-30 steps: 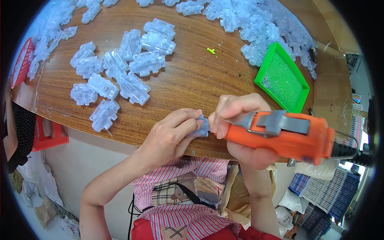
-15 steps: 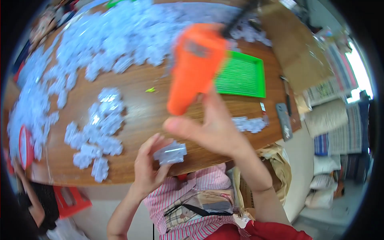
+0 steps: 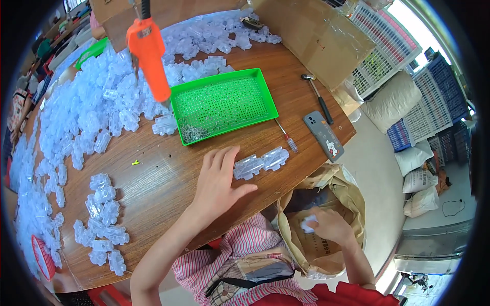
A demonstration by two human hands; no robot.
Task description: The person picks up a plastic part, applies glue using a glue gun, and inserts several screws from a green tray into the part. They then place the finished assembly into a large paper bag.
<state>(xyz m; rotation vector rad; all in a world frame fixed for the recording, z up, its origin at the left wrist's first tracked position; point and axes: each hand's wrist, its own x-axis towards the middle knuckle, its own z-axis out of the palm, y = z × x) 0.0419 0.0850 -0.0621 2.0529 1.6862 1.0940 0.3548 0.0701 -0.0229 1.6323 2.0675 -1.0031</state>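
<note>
My left hand [image 3: 218, 176] rests over the table with its fingers apart, holding nothing. Just right of its fingertips lie clear plastic pieces [image 3: 248, 167] in a short row. Over the open brown paper sack [image 3: 286, 227], my right hand [image 3: 333, 227] pinches a small clear plastic piece [image 3: 308, 224], partly hidden by its fingers. An orange electric screwdriver [image 3: 148, 58] hangs above the table's far side. Behind my left hand, a green perforated tray [image 3: 224, 99] has small screws [image 3: 194, 133] heaped in its near left corner.
Clear plastic pieces [image 3: 107, 94] pile across the far and left table; a smaller group [image 3: 102, 222] lies nearer. Right of the tray are a small screwdriver [image 3: 290, 143], a phone [image 3: 322, 135] and a hammer [image 3: 319, 99]. A cardboard box [image 3: 316, 41] borders the far right.
My right hand has gone from beside the orange screwdriver to above the sack, with a clear piece. My left hand has let go of its clear piece. The view has turned right.
</note>
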